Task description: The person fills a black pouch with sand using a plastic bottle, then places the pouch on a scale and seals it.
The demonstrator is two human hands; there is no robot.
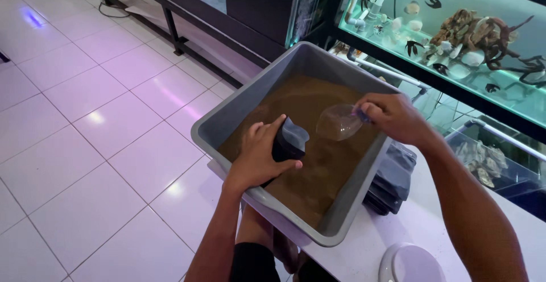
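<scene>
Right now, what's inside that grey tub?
The grey tub holds brown granules across its floor. The left hand holds a dark pouch in it; the right hand holds a clear scoop. The tub's bottom is covered.

My left hand (259,160) grips a black pouch (290,141), and my right hand (392,117) holds a clear, see-through scoop (336,123) with a bluish handle. Both sit over fine brown granules (310,168) in a plain grey tub (239,117). The table (398,225) is white, the stacked pouches (392,179) beside the tub are dark grey, and the floor tiles (85,117) are glossy white with a violet sheen.
</scene>
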